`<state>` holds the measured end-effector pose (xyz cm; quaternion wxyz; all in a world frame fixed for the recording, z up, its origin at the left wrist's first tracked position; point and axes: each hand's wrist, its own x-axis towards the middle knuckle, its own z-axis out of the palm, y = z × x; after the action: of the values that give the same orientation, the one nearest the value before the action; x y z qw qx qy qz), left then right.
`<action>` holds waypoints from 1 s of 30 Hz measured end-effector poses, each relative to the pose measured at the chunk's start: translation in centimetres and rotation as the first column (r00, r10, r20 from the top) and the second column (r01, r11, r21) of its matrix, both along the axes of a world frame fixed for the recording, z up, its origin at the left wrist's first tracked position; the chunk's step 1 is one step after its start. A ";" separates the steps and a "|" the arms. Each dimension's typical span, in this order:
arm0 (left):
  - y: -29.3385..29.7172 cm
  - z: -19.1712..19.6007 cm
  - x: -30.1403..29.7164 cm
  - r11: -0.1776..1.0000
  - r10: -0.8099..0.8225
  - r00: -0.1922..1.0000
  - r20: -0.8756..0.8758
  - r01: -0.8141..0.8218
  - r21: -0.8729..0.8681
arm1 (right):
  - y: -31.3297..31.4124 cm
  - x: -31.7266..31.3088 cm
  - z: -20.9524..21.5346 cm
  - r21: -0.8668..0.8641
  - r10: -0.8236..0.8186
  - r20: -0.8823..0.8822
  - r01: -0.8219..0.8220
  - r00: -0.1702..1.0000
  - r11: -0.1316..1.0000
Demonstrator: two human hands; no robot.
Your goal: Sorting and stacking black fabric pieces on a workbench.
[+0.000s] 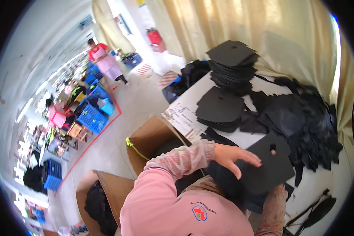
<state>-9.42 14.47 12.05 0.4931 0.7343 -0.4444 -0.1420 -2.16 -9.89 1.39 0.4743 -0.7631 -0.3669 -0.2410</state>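
A flat black sheet point(265, 167), board-like with cut corners and a small square hole, is tilted up in front of me. My right hand point(280, 188) holds it from underneath; most of that hand is hidden behind the sheet, and a bit of finger shows through the hole. Over the sheet's left side hovers my left hand point(234, 156), thumb and fingers apart, holding nothing. Whether its fingertips touch the sheet I cannot tell. Beyond it on the white table point(185, 104) lie a low stack of similar black pieces point(220, 106) and a taller stack point(232, 57).
Loose black fabric pieces point(299, 118) heap up at the right of the table, by a beige curtain point(287, 39). Cardboard boxes point(153, 135) with black material stand at my left. Farther off are blue crates point(91, 118) and a person in a pink apron point(104, 63).
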 end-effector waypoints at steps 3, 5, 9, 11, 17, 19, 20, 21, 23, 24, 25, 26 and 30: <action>-1.1 0.1 0.2 0.965 0.262 0.965 0.025 -0.261 -0.035 | 0.9 -4.5 7.9 0.630 0.584 -0.607 -0.121 0.539 0.767; -2.1 -0.8 0.2 0.886 0.462 0.884 0.076 -0.464 0.014 | 0.4 -2.5 4.7 0.480 0.490 -0.531 -0.231 0.692 0.846; -3.8 -1.6 0.6 0.820 0.572 0.817 0.067 -0.570 -0.056 | -0.1 -2.7 2.8 0.421 0.398 -0.521 -0.178 0.755 0.889; -4.7 -1.7 0.6 0.784 0.601 0.800 -0.004 -0.590 -0.192 | -0.7 -2.9 3.1 0.363 0.383 -0.522 -0.208 0.762 0.908; -5.0 -2.8 2.2 0.832 0.554 0.700 0.451 -0.481 -0.276 | -3.3 -4.7 4.5 0.569 0.622 -0.691 -0.254 0.369 0.782; -4.6 -1.5 2.2 0.842 0.513 0.599 0.615 -0.491 -0.223 | -4.2 -4.3 6.1 0.685 0.708 -0.702 -0.204 0.072 0.700; -4.3 -1.3 2.2 0.846 0.490 0.579 0.652 -0.495 -0.197 | -2.4 -4.9 8.1 0.753 0.795 -0.602 -0.276 0.078 0.597; -3.8 -1.1 2.1 0.847 0.471 0.587 0.659 -0.509 -0.152 | -2.7 -4.6 9.1 0.626 0.659 -0.752 -0.296 0.017 0.721; -3.1 -0.7 2.1 0.835 0.457 0.565 0.687 -0.538 -0.113 | -2.1 -4.0 10.8 0.401 0.488 -0.864 -0.417 0.124 0.816; -2.7 -0.1 2.2 0.845 0.466 0.630 0.622 -0.526 -0.100 | -2.2 -3.7 10.7 0.376 0.466 -0.871 -0.396 0.158 0.837; -2.6 1.0 2.0 0.833 0.513 0.719 0.469 -0.548 -0.072 | -3.0 -2.6 9.5 0.314 0.447 -0.865 -0.449 0.228 0.837; -2.4 1.5 1.6 0.795 0.603 0.746 0.283 -0.592 -0.135 | -3.4 -1.8 9.1 0.303 0.443 -0.854 -0.431 0.273 0.850; 1.5 2.4 0.7 0.572 0.712 0.635 -0.299 -0.772 -0.277 | -7.3 1.1 5.2 0.309 0.442 -0.853 -0.415 0.276 0.856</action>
<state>-8.68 15.96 14.50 0.6715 0.7290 -0.0734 0.1111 -1.08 -17.16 6.57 0.6507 -0.6348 -0.2393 0.3409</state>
